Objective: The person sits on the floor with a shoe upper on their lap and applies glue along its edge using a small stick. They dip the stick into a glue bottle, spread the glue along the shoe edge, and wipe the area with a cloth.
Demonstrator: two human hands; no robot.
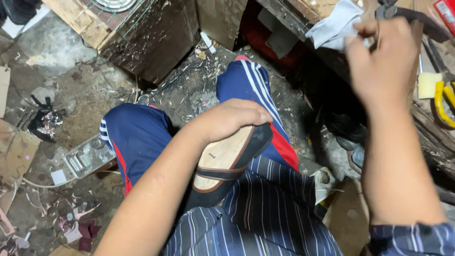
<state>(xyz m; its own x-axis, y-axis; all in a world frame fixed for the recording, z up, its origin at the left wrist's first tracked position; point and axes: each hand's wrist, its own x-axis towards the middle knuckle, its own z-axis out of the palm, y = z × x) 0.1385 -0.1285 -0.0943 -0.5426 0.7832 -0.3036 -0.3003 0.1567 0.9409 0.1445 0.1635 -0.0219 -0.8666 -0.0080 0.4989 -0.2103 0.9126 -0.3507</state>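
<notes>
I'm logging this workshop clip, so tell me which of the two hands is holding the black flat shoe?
The left hand: it grips the black flat shoe with tan sole on the lap, while the right hand is raised at the cluttered wooden workbench, touching a white cloth.

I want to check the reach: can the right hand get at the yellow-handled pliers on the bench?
Probably yes. The right hand is raised over the bench beside the yellow-handled pliers, with nothing between them, though it seems to touch a white cloth.
</notes>
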